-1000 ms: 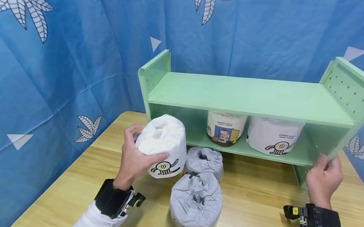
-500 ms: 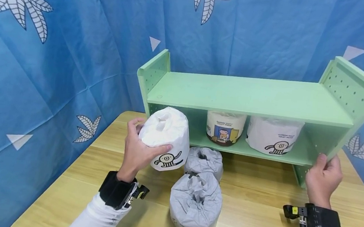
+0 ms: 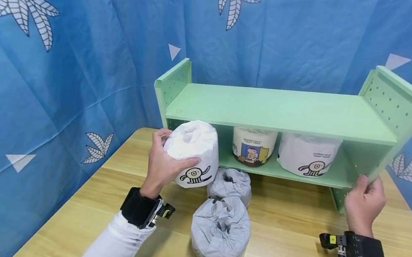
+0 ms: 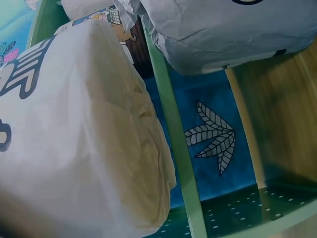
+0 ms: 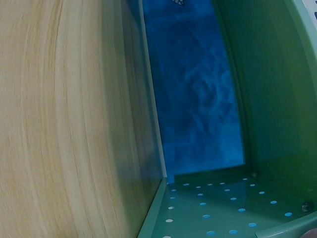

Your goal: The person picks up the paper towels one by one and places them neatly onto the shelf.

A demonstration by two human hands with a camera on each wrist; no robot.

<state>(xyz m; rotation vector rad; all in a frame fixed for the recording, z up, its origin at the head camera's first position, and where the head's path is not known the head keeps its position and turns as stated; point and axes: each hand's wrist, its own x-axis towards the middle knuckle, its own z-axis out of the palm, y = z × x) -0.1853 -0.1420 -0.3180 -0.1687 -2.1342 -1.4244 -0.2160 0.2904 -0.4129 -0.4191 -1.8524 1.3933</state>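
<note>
My left hand (image 3: pixel 161 163) grips a white paper-wrapped toilet roll (image 3: pixel 194 152) with a cartoon print and holds it in the air, just in front of the left end of the lower shelf of the green rack (image 3: pixel 280 109). In the left wrist view the roll (image 4: pixel 74 139) fills the left half, close to the rack's edge (image 4: pixel 173 144). My right hand (image 3: pixel 364 201) holds the front lower edge of the rack's right side panel (image 3: pixel 392 137). Two wrapped rolls (image 3: pixel 253 146) (image 3: pixel 307 155) stand on the lower shelf.
Two grey-wrapped rolls (image 3: pixel 231 183) (image 3: pixel 220 232) lie on the wooden table (image 3: pixel 293 231) in front of the rack. A blue leaf-print cloth (image 3: pixel 66 45) hangs behind and to the left. The rack's top shelf carries nothing. The right wrist view shows perforated green panel (image 5: pixel 223 208) and table.
My left hand has carried the white roll up and to the right, closer to the lower shelf's left end. The right hand has stayed on the rack's side.
</note>
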